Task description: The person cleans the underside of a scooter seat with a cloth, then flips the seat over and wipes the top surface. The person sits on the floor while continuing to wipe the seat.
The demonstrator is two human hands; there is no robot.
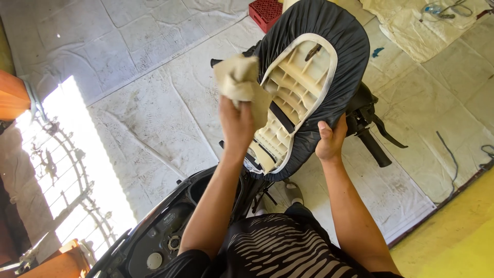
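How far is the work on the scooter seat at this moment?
Done: the seat is raised, its cream underside facing up and the compartment open. In hand: the left hand presses a cloth to the underside while the right hand grips the seat edge. Left: dark marks remain near the top.

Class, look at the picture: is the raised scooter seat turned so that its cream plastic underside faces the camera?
Yes: the scooter seat shows its ribbed cream underside, edged by black cover.

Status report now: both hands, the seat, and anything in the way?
Left hand grips beige cloth against seat underside. Right hand holds raised scooter seat by its edge. Handlebar behind seat, nothing blocking.
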